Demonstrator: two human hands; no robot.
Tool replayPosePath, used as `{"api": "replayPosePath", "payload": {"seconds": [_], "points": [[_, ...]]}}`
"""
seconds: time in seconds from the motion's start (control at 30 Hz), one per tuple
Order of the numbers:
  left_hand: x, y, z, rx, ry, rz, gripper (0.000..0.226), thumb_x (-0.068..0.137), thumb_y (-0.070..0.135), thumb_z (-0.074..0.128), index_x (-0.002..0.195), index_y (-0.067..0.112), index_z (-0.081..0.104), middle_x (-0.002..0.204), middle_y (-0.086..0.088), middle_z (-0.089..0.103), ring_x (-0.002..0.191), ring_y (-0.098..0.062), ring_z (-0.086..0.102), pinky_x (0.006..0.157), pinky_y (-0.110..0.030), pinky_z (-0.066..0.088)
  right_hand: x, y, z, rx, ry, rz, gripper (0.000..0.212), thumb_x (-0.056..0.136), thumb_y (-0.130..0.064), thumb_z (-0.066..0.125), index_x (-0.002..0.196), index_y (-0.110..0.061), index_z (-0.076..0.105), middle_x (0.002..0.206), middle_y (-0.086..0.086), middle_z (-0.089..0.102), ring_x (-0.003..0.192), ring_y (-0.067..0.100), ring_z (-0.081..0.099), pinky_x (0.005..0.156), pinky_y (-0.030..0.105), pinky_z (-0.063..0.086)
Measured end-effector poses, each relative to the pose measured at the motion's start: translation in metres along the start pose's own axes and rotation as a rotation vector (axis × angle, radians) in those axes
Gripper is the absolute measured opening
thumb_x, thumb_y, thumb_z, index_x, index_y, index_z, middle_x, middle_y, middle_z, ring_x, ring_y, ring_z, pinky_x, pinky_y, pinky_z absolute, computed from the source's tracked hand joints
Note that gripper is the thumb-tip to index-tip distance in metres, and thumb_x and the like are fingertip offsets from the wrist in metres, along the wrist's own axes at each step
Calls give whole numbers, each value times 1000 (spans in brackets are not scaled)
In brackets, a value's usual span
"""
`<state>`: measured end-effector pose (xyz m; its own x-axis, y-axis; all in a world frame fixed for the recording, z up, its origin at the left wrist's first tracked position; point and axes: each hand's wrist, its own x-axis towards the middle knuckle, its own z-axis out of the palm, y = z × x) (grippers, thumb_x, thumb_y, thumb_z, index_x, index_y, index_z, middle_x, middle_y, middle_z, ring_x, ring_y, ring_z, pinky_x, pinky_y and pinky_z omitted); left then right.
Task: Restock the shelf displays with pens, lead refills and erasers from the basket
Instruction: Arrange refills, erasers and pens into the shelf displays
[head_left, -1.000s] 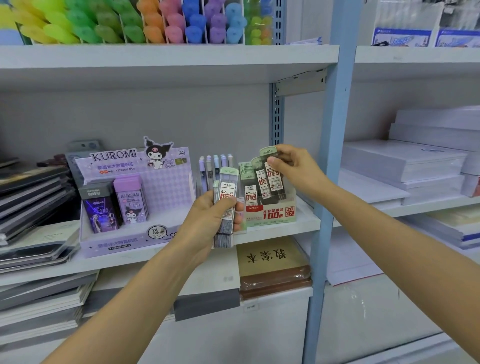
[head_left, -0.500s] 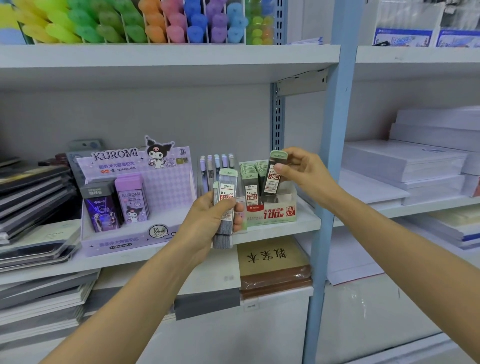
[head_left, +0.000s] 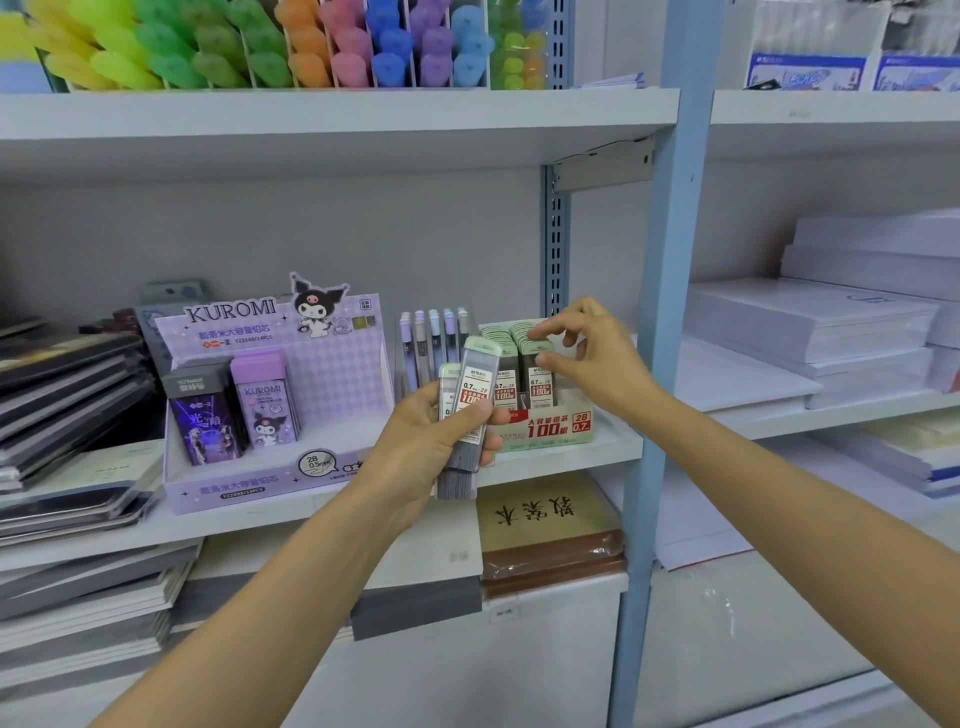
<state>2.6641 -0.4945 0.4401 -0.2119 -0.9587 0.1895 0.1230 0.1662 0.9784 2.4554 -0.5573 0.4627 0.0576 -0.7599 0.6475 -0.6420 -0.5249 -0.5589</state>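
My left hand (head_left: 431, 441) grips a small bundle of green-capped lead refill cases (head_left: 470, 400) in front of the middle shelf. My right hand (head_left: 592, 358) hovers over the green 0.7 2B display box (head_left: 556, 428), fingers loosely curled, thumb and fingertips touching the tops of the refill cases (head_left: 524, 338) standing inside. It holds no case. A clear pack of pastel pens (head_left: 434, 343) stands just left of the box.
A purple Kuromi lead display (head_left: 270, 405) with two cases sits to the left. Notebooks stack at the far left and below. A blue shelf upright (head_left: 660, 312) stands right of my right hand, with white paper reams (head_left: 831, 332) beyond. Coloured highlighters fill the top shelf.
My right hand lowered the refill case it was holding into the green box and let go. My left hand stayed in place with its bundle.
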Motion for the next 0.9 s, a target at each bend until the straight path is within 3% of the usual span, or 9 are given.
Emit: {"api": "replayPosePath", "payload": {"seconds": [0.1,0.2,0.27,0.33,0.4,0.5,0.6,0.8,0.9], "points": [[1,-1,3,6,-15,8,30,87,17,67,116,14,60,93,-8,76,71,-14,70,66,-27,58,-6,-12,-6,114,43,-25,21,92,-27,62,112,-21,67,103,-4,58,83,6,55,71,16,45],[3,-2,9,1,-33,17,33,87,15,68,119,13,58,95,-10,76,72,-16,70,65,-28,58,-14,-31,-9,415,-172,29,35,94,-35,57,124,-18,61,102,-4,69,77,3,63,64,20,51],[3,-2,13,5,-50,23,33,88,17,67,120,14,58,95,-9,76,73,-16,71,63,-26,57,-18,-35,-8,441,-331,39,30,92,-29,62,119,-19,64,99,-2,72,81,8,65,66,22,54],[3,-2,16,-3,-78,18,31,90,23,65,120,17,59,97,-9,76,77,-18,71,65,-26,57,-19,-33,-11,478,-367,35,21,90,-21,65,111,-18,67,95,0,73,80,10,66,69,23,54],[4,-2,17,-65,-83,3,26,95,21,58,119,15,60,98,-12,75,80,-21,72,66,-27,59,-16,-28,-20,584,-266,56,18,92,-15,62,109,-13,67,90,-1,72,76,9,65,64,20,51],[4,-2,12,-60,-42,24,20,100,13,49,117,14,59,99,-10,75,85,-22,73,65,-25,58,-6,-19,-43,684,29,59,15,95,-10,57,108,-13,63,85,-3,71,73,10,63,61,22,50],[3,-1,7,-51,-16,61,20,98,15,52,116,17,59,102,-6,75,87,-22,74,67,-25,58,3,-12,-58,549,163,-6,15,96,-9,56,110,-12,62,89,1,69,76,12,63,62,25,50],[2,-2,5,-68,33,84,20,95,17,57,114,14,61,101,-7,75,85,-22,74,69,-27,59,0,-9,-44,214,30,-110,15,94,-12,59,107,-18,63,98,4,68,88,22,65,68,30,54],[2,-2,5,-52,57,87,21,94,16,59,113,13,64,97,-8,76,83,-20,74,69,-26,59,0,-9,-33,112,-1,-113,18,93,-16,60,111,-17,65,99,-2,68,88,17,63,74,33,54]]}}
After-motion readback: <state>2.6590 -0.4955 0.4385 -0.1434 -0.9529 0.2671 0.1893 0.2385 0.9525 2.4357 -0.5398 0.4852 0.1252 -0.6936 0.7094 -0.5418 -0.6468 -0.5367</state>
